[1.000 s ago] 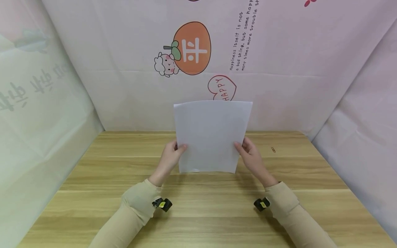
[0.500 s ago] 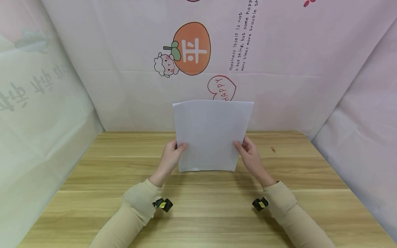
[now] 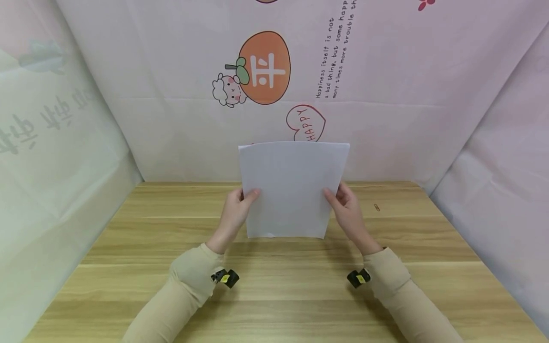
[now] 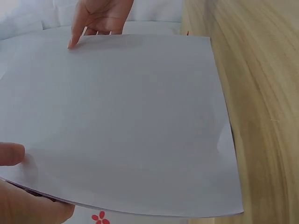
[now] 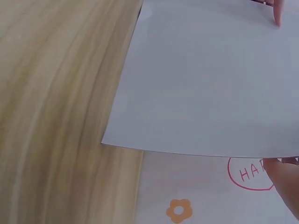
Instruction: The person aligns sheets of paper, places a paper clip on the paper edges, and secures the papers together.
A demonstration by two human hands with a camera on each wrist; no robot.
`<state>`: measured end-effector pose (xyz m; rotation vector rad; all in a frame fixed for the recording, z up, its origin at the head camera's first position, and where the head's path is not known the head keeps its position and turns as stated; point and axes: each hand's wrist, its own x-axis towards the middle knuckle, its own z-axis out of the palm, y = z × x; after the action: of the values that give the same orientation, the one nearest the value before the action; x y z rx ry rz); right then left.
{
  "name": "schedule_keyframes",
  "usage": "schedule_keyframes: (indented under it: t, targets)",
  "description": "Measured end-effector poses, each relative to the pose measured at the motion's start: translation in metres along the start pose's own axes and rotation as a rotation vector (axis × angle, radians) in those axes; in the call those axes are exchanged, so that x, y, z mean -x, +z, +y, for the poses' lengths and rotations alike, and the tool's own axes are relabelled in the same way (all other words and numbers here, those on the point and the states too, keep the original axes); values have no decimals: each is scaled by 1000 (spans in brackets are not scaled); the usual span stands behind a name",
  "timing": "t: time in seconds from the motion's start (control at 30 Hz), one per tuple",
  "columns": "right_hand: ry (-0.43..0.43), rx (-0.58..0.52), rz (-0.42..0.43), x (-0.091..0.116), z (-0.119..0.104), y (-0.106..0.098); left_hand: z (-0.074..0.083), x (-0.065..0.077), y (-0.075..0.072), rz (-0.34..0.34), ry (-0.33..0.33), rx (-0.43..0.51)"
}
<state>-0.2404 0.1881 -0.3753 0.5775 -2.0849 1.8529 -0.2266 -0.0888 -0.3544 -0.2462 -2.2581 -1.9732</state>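
Blank white paper (image 3: 291, 190) stands nearly upright over the wooden table, its top edge slightly bowed. My left hand (image 3: 233, 212) pinches its left edge, thumb on the near face and fingers behind. On the opposite edge my right hand (image 3: 349, 216) holds it the same way. In the left wrist view the paper (image 4: 126, 121) fills most of the picture, and the left thumb (image 4: 11, 154) lies on its face. Whether it is one sheet or a thin stack I cannot tell. The fingers behind the paper are mostly hidden.
A small reddish paper clip (image 3: 377, 207) lies on the wooden table (image 3: 291, 295), right of the right hand. White printed cloth (image 3: 180, 133) hangs behind the table and along both sides. Black wrist cameras (image 3: 226, 277) sit at both cuffs.
Both hands have shifted slightly up along the paper's edges. The paper's top edge has dropped a little, while its bottom edge stays at about the same height. The paper clip has not moved.
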Motion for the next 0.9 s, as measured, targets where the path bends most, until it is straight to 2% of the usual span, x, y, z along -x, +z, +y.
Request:
schedule_keyframes:
  t: [0.17,0.23,0.43,0.9]
  targets:
    - [-1,-2,12,-4,-5,3,6,-4,-1,9,65,59]
    - [1,-12,22,-6,-7,4,9,-5,-1,21,71,80]
    - [-22,-60,56,-12,-15,8,14,-6,0,33,79,95]
    - [-29,-65,118,-14,-21,15,19,-5,8,76,69,79]
